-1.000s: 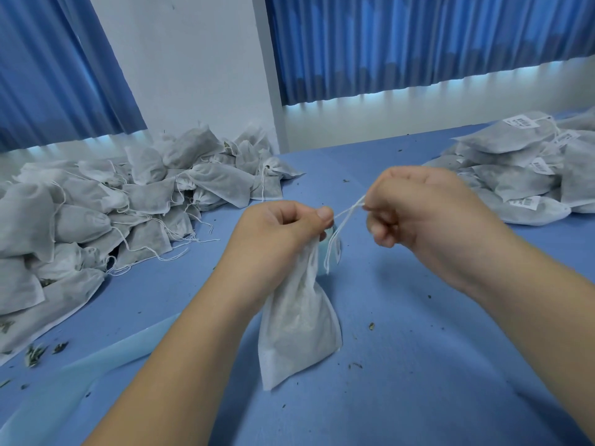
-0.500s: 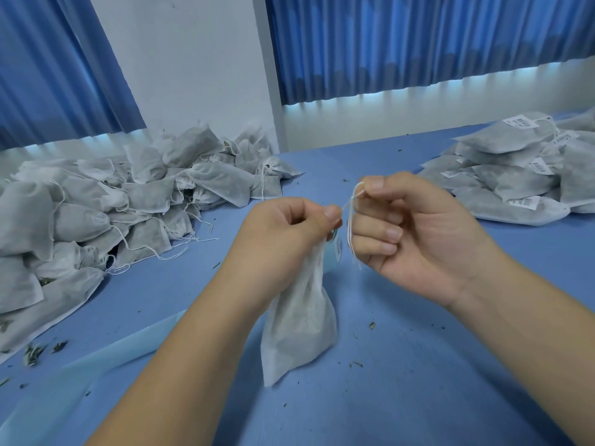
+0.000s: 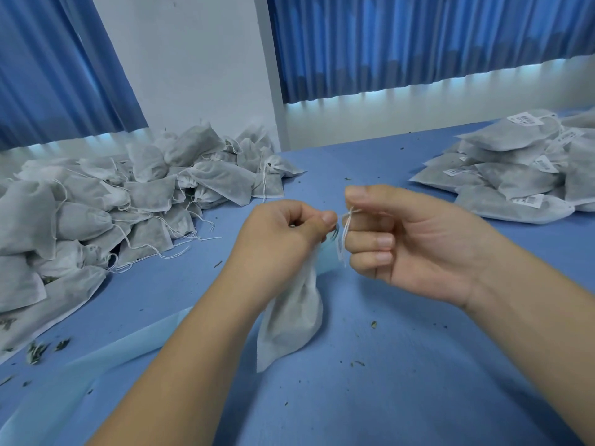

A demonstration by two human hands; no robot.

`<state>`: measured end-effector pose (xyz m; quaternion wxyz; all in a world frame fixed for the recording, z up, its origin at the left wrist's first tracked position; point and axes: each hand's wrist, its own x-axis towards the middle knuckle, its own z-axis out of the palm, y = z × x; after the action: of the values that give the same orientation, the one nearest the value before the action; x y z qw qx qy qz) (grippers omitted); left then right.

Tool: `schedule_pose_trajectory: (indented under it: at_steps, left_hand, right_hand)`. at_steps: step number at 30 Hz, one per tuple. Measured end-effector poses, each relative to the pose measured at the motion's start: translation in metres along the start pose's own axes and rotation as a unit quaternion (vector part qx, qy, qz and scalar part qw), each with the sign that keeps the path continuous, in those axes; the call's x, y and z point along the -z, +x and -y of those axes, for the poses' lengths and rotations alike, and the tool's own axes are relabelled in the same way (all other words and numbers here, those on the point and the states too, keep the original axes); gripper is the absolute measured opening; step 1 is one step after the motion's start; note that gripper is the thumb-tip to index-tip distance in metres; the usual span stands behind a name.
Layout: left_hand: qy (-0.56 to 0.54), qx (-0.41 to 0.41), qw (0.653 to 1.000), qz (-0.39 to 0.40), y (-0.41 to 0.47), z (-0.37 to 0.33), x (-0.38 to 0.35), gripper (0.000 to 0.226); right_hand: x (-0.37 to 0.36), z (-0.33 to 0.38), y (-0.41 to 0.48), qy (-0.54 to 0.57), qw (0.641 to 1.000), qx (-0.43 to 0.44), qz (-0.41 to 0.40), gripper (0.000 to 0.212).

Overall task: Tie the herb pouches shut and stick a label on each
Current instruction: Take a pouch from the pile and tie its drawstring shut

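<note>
A white mesh herb pouch (image 3: 291, 320) hangs upright over the blue table, its bottom corner near the cloth. My left hand (image 3: 280, 239) grips its gathered neck, thumb pressed on top. The pouch's thin white drawstring (image 3: 346, 225) runs from the neck to my right hand (image 3: 405, 243), which pinches it between thumb and forefinger, the string looped over the finger and its ends hanging down. The other fingers are curled, palm facing me.
A big heap of unlabelled pouches (image 3: 106, 207) with loose strings fills the left side. A stack of flat pouches with barcode labels (image 3: 518, 169) lies at the right. Herb crumbs dot the blue table (image 3: 402, 381). A pale blue sheet (image 3: 80, 375) lies at front left.
My right hand turned palm-up, drew closer to the left hand and wound the string over its forefinger. The left hand and pouch stayed nearly still.
</note>
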<state>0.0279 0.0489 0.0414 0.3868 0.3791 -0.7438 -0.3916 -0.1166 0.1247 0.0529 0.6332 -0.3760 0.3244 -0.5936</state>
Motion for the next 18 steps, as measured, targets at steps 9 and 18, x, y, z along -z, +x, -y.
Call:
schedule_pose_trajectory:
  at_steps: [9,18]
  left_hand:
    - [0.044,-0.040,0.998,-0.019,0.003,0.004,-0.001,0.022]
    - [0.049,-0.058,0.996,0.049,0.005,0.007,0.006,0.024]
  right_hand:
    - [0.009,0.011,-0.002,-0.071,0.995,-0.066,-0.033,0.032]
    - [0.018,0.013,0.001,-0.165,0.982,-0.004,-0.087,0.032]
